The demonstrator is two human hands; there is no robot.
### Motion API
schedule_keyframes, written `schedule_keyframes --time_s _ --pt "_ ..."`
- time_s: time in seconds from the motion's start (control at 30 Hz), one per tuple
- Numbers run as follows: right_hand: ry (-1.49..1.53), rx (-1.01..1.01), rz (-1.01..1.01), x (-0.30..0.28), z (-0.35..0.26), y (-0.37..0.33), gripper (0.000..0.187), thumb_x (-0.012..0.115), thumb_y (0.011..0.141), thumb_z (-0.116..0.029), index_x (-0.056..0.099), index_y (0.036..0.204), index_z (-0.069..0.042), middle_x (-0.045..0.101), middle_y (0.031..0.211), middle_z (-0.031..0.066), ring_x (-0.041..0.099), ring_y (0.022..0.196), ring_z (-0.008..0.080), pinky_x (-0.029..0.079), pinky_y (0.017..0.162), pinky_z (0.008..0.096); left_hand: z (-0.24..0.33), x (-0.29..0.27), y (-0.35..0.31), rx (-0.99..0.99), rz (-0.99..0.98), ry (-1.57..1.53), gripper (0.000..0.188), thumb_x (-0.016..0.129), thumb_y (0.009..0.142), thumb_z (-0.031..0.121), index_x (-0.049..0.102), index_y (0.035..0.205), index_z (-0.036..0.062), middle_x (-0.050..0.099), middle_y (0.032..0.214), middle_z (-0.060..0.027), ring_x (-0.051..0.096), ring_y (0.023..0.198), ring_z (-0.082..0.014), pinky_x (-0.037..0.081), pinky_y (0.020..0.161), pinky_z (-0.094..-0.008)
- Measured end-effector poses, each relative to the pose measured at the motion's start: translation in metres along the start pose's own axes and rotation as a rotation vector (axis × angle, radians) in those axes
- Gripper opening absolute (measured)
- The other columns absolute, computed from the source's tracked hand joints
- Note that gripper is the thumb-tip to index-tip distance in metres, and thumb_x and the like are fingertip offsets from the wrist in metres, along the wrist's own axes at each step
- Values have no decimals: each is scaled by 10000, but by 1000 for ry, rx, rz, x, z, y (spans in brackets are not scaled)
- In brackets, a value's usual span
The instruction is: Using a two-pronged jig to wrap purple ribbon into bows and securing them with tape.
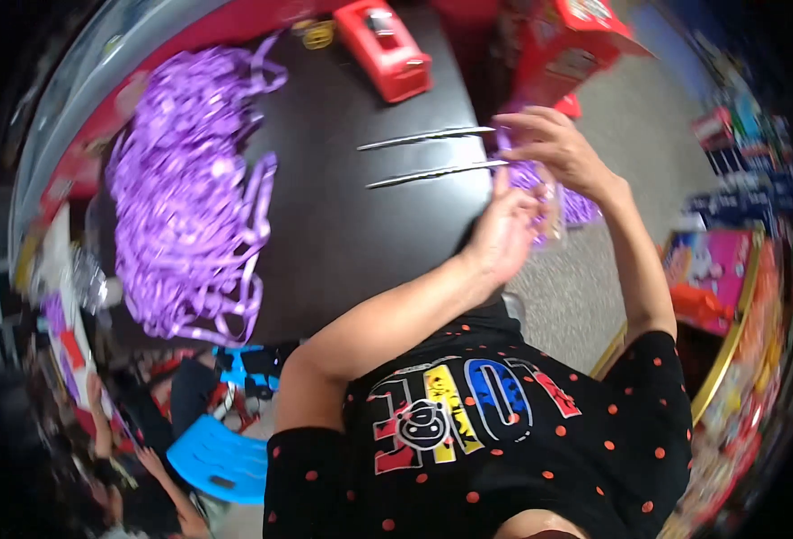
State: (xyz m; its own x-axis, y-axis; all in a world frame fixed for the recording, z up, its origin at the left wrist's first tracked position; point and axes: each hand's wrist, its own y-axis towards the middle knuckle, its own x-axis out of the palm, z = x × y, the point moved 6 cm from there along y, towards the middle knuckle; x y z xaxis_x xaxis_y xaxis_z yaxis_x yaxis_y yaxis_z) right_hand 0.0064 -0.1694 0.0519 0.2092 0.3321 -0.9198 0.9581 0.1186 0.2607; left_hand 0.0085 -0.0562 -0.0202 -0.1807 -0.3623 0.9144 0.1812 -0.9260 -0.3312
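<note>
Two thin metal rods (432, 136) stick out side by side over the dark table (352, 242), with their right ends at its edge. At those ends my right hand (563, 148) is closed, its fingers bent round a strip of purple ribbon (503, 139). Just below it, my left hand (504, 234) has curled fingers with the thumb up by the lower rod. What it pinches is hidden and slightly blurred. More purple ribbon lies in a clear bag (580, 208) beyond my hands, past the table edge.
A large loose heap of purple ribbon (185, 198) covers the table's left side. At the back stand a red tape dispenser (386, 49) and yellow rings (318, 35). A red box (572, 49) is beyond the right edge. A blue plastic stool (221, 460) and another person's hands (149, 463) are lower left.
</note>
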Motion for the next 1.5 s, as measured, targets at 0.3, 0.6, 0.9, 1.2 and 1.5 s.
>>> schedule_keyframes --time_s 0.3,0.6,0.9,1.2,1.5 --pt "993 770 -186 35 55 9 246 642 879 -229 635 995 -11 613 795 -19 541 676 56 422 593 187 3 24 -32 -112 18 50 673 468 893 72 144 1451 265 521 1117 -79 558 965 -216 494 760 -395" --pt "989 823 -194 29 98 -29 183 675 836 -216 633 901 -50 594 718 -21 534 614 55 441 574 196 187 -12 -196 929 494 2112 348 623 809 74 581 1150 15 585 1063 -129 590 904 -298 463 825 -384" --pt "97 916 125 31 106 -104 476 618 892 -339 586 1179 40 673 1026 164 633 944 216 478 845 326 205 -51 -229 1171 1061 2352 133 699 748 103 619 847 63 516 967 -75 465 957 -275 375 821 -413" --pt "859 707 415 8 -80 -11 208 586 920 -121 644 1069 11 661 983 69 620 903 122 483 799 244 100 12 -171 1300 187 2205 96 630 783 87 617 861 33 573 809 -64 554 840 -223 416 823 -396" --pt "218 286 76 54 -139 64 237 643 835 -150 615 1018 -2 588 976 176 589 896 363 488 774 396 101 3 -184 1218 123 2055 222 707 759 121 636 946 23 589 946 -102 581 883 -281 454 819 -406"
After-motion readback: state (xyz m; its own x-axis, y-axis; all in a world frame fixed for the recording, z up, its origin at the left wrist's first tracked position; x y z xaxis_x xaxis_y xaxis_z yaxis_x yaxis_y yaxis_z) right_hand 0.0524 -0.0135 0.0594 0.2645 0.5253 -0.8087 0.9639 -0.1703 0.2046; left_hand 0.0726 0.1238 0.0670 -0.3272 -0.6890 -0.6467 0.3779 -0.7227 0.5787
